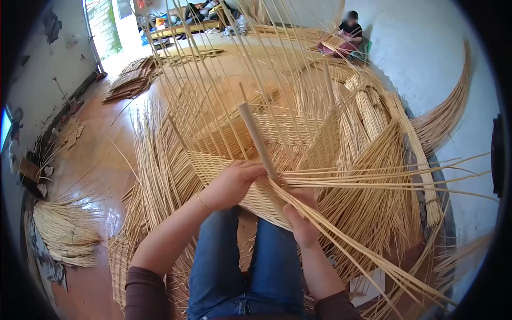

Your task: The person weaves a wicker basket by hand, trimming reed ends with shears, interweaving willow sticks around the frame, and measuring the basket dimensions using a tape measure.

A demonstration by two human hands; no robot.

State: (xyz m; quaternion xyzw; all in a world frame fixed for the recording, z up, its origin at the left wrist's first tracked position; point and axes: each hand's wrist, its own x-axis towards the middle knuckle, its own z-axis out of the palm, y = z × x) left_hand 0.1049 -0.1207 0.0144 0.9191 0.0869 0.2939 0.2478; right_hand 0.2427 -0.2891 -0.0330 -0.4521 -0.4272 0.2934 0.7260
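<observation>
A half-woven wicker basket [213, 168] rests against my knees, with tall upright stakes rising from its sides. A thick wooden corner post [255, 136] stands at its near corner. My left hand [234, 184] is closed over the woven rim just left of the post, its fingertips close to the post's foot. To the right of the post, my right hand [303, 216] is closed around long pale wicker rods [362, 253] that fan out to the lower right. More rods [384, 178] stretch right from the same corner. Some fingertips are hidden behind the weave and rods.
Bundles of wicker [373, 213] lie right of the basket, and loose rods [154, 165] lie left. A fanned bundle [66, 232] is on the floor at far left. Stacked woven panels [130, 79] sit near the doorway. Another person [349, 37] sits at the back right.
</observation>
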